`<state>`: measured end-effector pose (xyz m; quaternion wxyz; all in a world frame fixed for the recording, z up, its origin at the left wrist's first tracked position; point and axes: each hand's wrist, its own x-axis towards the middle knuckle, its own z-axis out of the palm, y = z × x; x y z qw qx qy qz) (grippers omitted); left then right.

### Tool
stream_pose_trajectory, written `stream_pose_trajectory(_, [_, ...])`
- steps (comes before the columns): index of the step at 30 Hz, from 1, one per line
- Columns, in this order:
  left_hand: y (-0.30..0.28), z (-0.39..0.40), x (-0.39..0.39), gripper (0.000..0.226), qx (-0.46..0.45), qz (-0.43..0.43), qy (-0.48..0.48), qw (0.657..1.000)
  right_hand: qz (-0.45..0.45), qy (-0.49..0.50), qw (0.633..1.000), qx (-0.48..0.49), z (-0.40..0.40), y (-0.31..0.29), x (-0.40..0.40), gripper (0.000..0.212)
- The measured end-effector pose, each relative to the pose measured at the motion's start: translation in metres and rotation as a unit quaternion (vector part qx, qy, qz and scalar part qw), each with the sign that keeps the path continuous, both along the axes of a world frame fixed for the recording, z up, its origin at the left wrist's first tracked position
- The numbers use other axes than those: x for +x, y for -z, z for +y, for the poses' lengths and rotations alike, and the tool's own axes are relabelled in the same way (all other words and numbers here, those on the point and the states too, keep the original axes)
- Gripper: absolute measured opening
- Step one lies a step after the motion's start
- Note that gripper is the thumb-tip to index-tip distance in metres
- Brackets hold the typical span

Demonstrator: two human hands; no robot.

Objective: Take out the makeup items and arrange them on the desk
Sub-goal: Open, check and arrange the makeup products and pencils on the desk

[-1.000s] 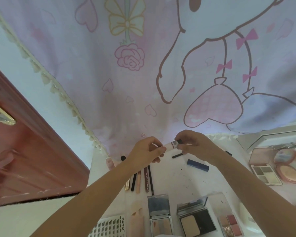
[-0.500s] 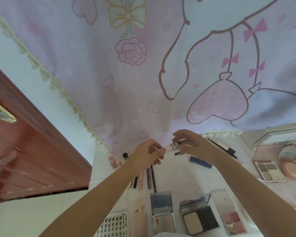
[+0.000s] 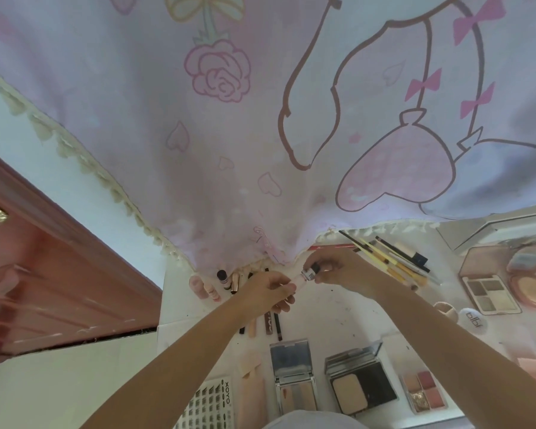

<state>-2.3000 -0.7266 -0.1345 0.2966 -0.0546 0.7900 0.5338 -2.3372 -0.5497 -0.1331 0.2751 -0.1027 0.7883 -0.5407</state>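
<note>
Both hands hold one small pale tube (image 3: 304,277) above the far middle of the bench (image 3: 347,314). The left hand (image 3: 266,294) pinches its lower end; the right hand (image 3: 342,270) pinches the dark-capped upper end. The tube's long axis runs from 8 o'clock to 2 o'clock, cap toward 2. A curtain (image 3: 229,181) hem hangs close at 12 o'clock. Bare bench surface lies at 5 o'clock, between the brushes (image 3: 393,261) and the open compacts (image 3: 362,385).

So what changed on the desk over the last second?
Nothing much: both hands, left hand and right hand, still pinch the small pink tube between them above the desk. The view tilted, bringing the brushes into sight. The compacts lie unmoved.
</note>
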Motion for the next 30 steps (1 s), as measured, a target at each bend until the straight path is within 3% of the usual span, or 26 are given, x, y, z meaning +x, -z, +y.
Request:
stream_pose_trajectory(9, [0.038,0.001,-0.006,0.027,-0.101,-0.009,0.042,0.994,-0.055,-0.006,0.997,0.06,-0.008,0.031,-0.005,0.031])
stream_pose_trajectory(15, [0.054,-0.005,0.0,0.024,-0.149,0.045,0.109,0.982,-0.078,0.007,0.994,0.074,-0.021,0.043,-0.005,0.035])
stream_pose_trajectory(20, [0.064,-0.033,0.019,0.006,-0.148,0.063,-0.062,0.985,0.032,-0.037,0.975,0.219,-0.034,0.066,-0.008,0.038])
stream_pose_trajectory(23, [0.07,-0.056,0.034,0.005,-0.168,0.09,-0.184,0.964,0.129,-0.113,0.926,0.337,-0.045,0.089,-0.001,0.049])
stream_pose_trajectory(26, [0.073,-0.072,0.043,0.005,-0.18,0.087,-0.273,0.941,0.145,-0.164,0.879,0.424,-0.051,0.114,0.012,0.06])
stream_pose_trajectory(30, [0.084,-0.086,0.04,0.01,-0.198,0.071,-0.35,0.913,0.144,-0.178,0.863,0.449,-0.052,0.134,0.025,0.099])
